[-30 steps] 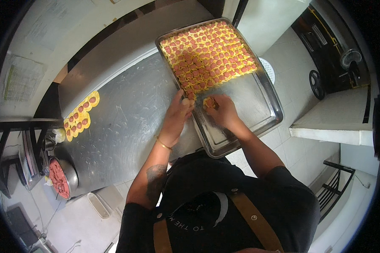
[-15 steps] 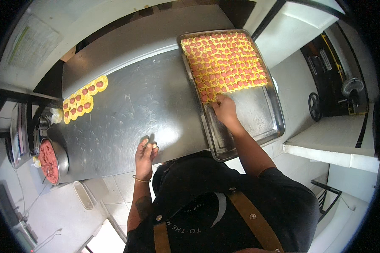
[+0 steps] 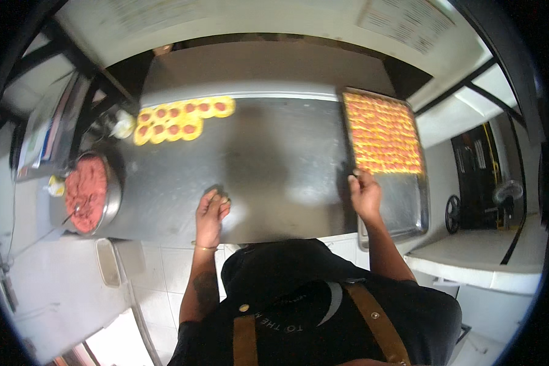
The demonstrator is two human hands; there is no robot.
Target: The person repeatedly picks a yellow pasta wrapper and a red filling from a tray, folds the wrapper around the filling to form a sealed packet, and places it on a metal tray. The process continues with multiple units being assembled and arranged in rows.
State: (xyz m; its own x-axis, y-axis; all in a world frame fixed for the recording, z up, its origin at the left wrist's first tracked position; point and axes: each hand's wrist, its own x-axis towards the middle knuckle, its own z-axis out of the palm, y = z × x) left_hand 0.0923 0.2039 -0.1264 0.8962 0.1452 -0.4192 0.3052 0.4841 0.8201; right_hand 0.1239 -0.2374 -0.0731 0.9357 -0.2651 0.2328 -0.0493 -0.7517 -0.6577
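Since the frame 0.5 s back, view has swung left: large rectangular metal baking tray [image 3: 409, 204] now sits at far right, and the round metal bowl of red minced filling [image 3: 90, 192] has come further into frame at left. Left hand [image 3: 211, 210] hasn't shifted much, still low on the grey steel worktop [image 3: 274, 165], near its front edge. Right hand [image 3: 365, 194] has slid off the tray's bare part to its left rim.

Left hand: fingers curled in, loosely closed, w/ a small pale bit at the fingertips; too blurred to tell what it is or if it's truly pinched. Right hand: fingers bent over the tray's left edge, touching rim just below the filled rows; can't tell if it grips or only rests.

Tray's far two-thirds is packed w/ rows of small orange-yellow pastry rounds w/ red centres [image 3: 383, 133]; near end bare metal. Separate cluster of same yellow rounds w/ red filling [image 3: 180, 119] lies in two rows on worktop, far left, well apart from both hands. Bowl sits on worktop's left end.
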